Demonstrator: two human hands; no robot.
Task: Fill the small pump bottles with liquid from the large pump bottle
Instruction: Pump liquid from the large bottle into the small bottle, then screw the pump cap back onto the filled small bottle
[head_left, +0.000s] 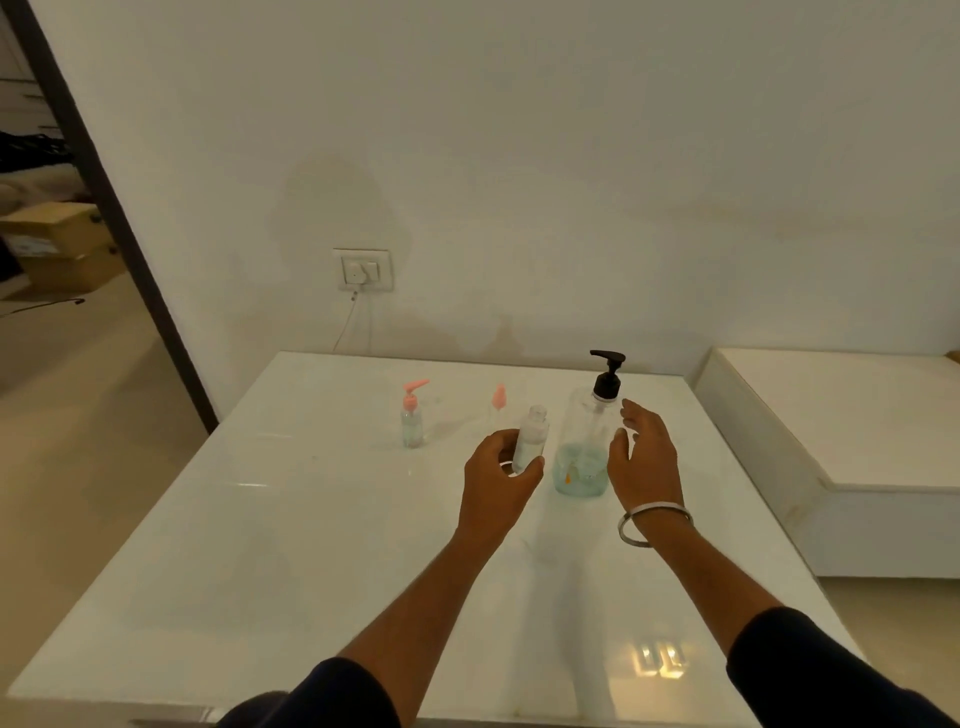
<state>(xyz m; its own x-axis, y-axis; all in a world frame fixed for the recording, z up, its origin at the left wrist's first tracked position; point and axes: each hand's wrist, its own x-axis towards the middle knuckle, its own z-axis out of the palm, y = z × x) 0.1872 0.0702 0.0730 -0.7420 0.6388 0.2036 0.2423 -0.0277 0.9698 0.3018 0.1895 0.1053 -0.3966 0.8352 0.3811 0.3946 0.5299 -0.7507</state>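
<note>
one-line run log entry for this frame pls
left hand: grips uncapped small bottle | right hand: open beside large pump bottle | pink pump: off, on table | capped small bottle: untouched

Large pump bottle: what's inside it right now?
The large pump bottle holds pale blue-green liquid in roughly its bottom third; above that it looks clear. The dip tube is too faint to trace.
</note>
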